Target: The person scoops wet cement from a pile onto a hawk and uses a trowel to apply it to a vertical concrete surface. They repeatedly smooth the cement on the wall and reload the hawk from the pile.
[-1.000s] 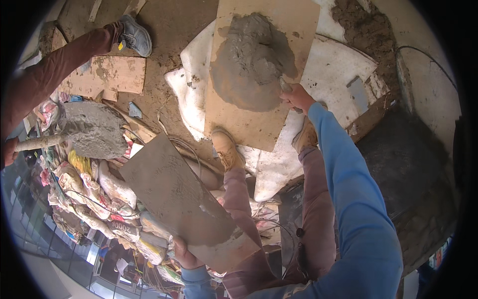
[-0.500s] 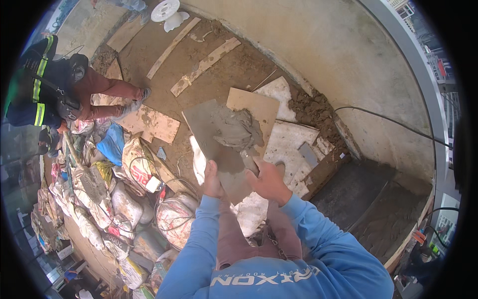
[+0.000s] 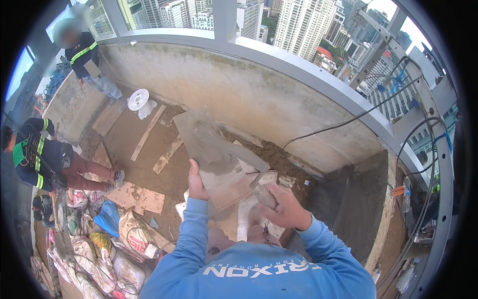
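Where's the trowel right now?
In the head view, just right of centre, the trowel is in the right hand, its blade over the grey-smeared board.

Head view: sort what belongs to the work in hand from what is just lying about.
In use:
- flat rectangular mortar-smeared board, in the left hand
- wet grey mortar on it
- grey trowel with a stubby handle, in the right hand

Lying about:
- white round-flanged spool
- crumpled bright-blue plastic sack
- long narrow wooden plank
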`<action>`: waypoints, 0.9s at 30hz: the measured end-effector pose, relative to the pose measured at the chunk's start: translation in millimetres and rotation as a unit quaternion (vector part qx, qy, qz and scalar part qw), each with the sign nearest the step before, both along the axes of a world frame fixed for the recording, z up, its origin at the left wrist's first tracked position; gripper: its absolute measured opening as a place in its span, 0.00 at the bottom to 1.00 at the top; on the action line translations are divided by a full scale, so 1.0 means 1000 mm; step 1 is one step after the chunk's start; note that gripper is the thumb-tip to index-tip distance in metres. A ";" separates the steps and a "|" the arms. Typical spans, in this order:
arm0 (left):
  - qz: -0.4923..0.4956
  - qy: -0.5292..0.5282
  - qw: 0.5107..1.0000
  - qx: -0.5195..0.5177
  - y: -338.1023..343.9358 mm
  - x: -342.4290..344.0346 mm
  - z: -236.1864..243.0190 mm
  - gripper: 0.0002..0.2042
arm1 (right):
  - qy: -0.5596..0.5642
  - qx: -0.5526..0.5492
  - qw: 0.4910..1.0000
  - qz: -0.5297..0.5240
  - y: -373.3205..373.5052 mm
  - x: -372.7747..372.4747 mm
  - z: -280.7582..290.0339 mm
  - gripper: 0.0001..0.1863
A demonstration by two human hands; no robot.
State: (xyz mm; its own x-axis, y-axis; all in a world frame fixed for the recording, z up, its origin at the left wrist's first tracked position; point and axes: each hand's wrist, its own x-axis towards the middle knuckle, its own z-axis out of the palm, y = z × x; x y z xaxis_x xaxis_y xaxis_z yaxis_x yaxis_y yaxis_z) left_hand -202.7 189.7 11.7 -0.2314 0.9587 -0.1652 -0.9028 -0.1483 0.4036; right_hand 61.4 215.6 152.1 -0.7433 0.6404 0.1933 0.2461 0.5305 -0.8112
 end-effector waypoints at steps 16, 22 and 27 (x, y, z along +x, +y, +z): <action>-0.575 0.075 0.814 0.034 -0.087 0.091 0.085 0.32 | 0.011 0.153 0.871 -0.466 -0.161 0.080 -0.148 0.24; -0.586 0.192 0.786 0.037 -0.111 0.184 0.073 0.31 | 0.082 0.071 0.747 -0.656 -0.284 0.119 -0.186 0.21; -0.640 0.170 0.745 0.075 -0.122 0.279 0.074 0.31 | 0.054 0.052 0.650 -0.756 -0.413 0.198 -0.223 0.18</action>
State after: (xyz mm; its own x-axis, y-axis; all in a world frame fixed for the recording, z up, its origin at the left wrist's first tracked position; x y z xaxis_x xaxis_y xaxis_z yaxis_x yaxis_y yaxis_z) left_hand 76.0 68.0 86.1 0.8854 0.4311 -0.1738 -0.1924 0.6803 0.7072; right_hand 259.7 -197.9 -71.1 0.7430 0.6020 0.2926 0.4948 -0.1997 -0.8457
